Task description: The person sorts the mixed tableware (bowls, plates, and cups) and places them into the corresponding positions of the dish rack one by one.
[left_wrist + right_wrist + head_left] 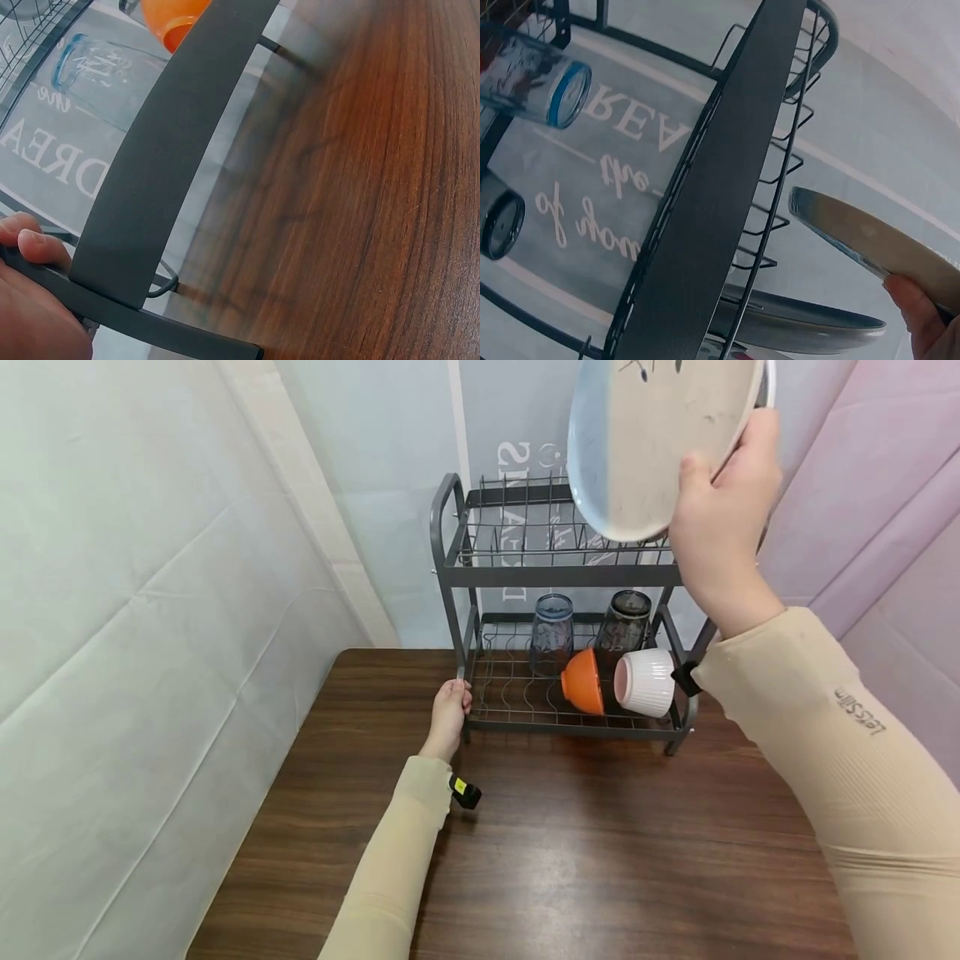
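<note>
A blue and beige plate (pixel 652 452) is tilted up over the top tier of a dark metal dish rack (pixel 562 577). My right hand (pixel 727 527) grips it by its lower right edge, thumb on the face towards me; the other fingers are hidden behind. In the right wrist view the plate (pixel 870 240) is above the rack's wire edge, my thumb (pixel 915 300) on it. A second, dark-rimmed plate (pixel 802 326) stands in that tier. Low on the rack's left front post, my left hand (pixel 450 718) holds on with curled fingers.
On the lower tier sit a blue glass (pixel 552 635), a dark glass (pixel 624 627), an orange bowl (pixel 583 683) and a white ribbed bowl (pixel 647 683), both bowls tipped sideways. The rack stands at the back of a brown wooden table (pixel 562 835). Pale curtains (pixel 150 568) hang around it.
</note>
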`<state>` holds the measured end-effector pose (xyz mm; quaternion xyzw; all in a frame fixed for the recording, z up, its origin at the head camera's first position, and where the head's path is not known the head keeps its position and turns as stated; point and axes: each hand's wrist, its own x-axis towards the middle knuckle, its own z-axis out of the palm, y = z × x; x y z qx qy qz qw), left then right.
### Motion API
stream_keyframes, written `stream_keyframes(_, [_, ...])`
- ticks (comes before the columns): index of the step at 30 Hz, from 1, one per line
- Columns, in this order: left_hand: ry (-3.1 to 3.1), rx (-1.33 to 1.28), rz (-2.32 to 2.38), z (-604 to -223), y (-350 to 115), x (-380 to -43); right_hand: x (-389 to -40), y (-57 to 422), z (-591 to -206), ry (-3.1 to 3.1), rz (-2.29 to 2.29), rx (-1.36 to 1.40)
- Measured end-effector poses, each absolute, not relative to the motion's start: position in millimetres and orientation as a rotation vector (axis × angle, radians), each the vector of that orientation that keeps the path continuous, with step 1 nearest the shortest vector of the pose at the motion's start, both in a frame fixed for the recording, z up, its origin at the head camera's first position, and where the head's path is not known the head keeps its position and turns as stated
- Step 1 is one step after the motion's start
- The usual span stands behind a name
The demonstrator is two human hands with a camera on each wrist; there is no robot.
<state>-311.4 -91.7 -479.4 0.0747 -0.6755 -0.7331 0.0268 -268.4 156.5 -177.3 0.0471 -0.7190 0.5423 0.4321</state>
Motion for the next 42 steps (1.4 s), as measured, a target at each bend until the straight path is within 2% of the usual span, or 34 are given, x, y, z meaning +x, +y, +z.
stream_keyframes(15, [-2.082, 0.252, -2.306, -474.9, -92.4, -310.4, -303.6, 160.2, -184.8, -2.005, 0.976, -0.031])
stream_keyframes(42, [-2.051, 0.227, -2.26, -482.9, -90.5, -314.5, -331.1, 150.8, -211.8, -2.2, 0.804, -0.026])
